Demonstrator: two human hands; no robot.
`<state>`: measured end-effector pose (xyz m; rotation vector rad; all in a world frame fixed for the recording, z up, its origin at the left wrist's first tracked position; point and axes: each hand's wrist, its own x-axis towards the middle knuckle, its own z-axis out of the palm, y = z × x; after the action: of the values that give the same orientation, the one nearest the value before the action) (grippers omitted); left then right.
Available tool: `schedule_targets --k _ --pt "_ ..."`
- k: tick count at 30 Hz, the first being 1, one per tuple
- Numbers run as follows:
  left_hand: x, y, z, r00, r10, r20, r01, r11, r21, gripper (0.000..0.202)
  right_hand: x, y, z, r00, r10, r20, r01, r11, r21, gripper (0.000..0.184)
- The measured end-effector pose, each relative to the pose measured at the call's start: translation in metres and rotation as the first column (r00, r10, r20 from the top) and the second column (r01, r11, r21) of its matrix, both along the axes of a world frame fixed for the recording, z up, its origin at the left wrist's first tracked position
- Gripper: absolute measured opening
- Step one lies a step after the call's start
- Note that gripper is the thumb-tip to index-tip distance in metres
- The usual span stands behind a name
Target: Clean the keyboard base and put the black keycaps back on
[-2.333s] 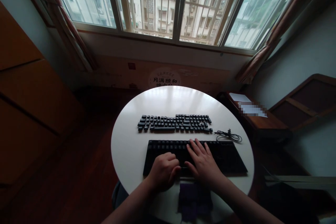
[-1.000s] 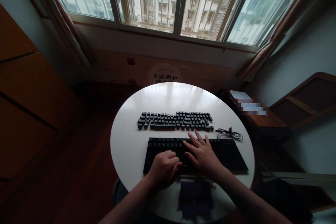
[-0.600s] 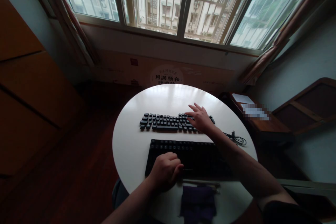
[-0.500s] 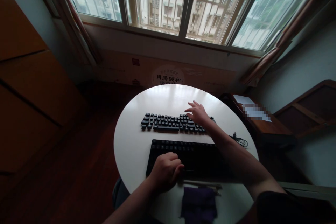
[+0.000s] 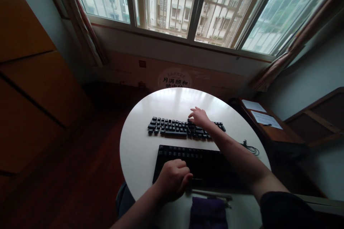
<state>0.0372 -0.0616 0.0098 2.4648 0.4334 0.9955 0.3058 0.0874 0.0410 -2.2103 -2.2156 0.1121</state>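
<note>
A black keyboard (image 5: 204, 161) lies near the front of a round white table (image 5: 139, 143). Behind it, several loose black keycaps (image 5: 172, 128) are laid out in rows. My left hand (image 5: 173, 179) rests curled in a fist on the keyboard's front left part; what it holds, if anything, is hidden. My right hand (image 5: 199, 117) reaches across the keyboard to the far rows of keycaps, fingers bent down onto them, pinching at a cap I cannot make out.
A purple cloth (image 5: 208, 214) and a thin metal tool (image 5: 215, 195) lie at the table's front edge. A black cable (image 5: 251, 146) is coiled at the right. A wooden side table with papers (image 5: 264, 120) stands to the right, and a window spans the back.
My right hand lifted off the keyboard and stretched forward to the keycap rows, its fingers curling down onto them. My left hand stayed fisted in place. The view shifted slightly.
</note>
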Motion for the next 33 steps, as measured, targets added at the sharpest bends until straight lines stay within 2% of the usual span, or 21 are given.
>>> schedule_targets --k 9,13,16,18,21,24,27,33 --pt "0.001 0.001 0.001 1.000 0.009 0.010 -0.009 1.000 0.006 0.052 -0.009 0.004 0.006 0.999 0.040 0.003 -0.040 0.998 0.039 0.018" --pt "0.001 0.001 0.002 1.000 0.013 -0.003 -0.012 1.000 0.018 0.052 -0.013 -0.007 0.017 0.999 0.049 -0.012 -0.048 0.995 0.093 0.018" --pt "0.000 0.001 0.004 1.000 0.008 -0.014 -0.007 1.000 0.014 0.051 -0.010 -0.033 0.032 0.996 0.066 -0.054 -0.055 0.983 0.176 0.019" --pt "0.000 0.001 0.004 1.000 0.005 -0.022 -0.005 1.000 0.009 0.050 -0.005 -0.060 0.043 0.981 0.125 -0.146 -0.083 0.962 0.262 0.017" --pt "0.000 0.002 0.005 1.000 -0.008 -0.024 0.008 1.000 -0.002 0.049 0.004 -0.110 0.053 0.930 0.205 -0.306 -0.139 0.965 0.224 0.018" --pt "0.001 0.003 0.005 0.999 -0.024 -0.023 0.023 1.000 -0.010 0.049 0.012 -0.156 0.047 0.892 0.221 -0.394 -0.178 0.974 0.142 0.017" --pt "0.001 0.003 0.007 0.999 -0.033 -0.025 0.033 0.999 -0.020 0.049 0.015 -0.187 0.031 0.885 0.183 -0.428 -0.159 0.983 0.090 0.019" --pt "0.001 0.004 0.005 0.998 -0.034 -0.049 0.032 0.999 -0.042 0.048 0.008 -0.206 0.006 0.880 0.168 -0.444 -0.102 0.980 0.169 0.019"
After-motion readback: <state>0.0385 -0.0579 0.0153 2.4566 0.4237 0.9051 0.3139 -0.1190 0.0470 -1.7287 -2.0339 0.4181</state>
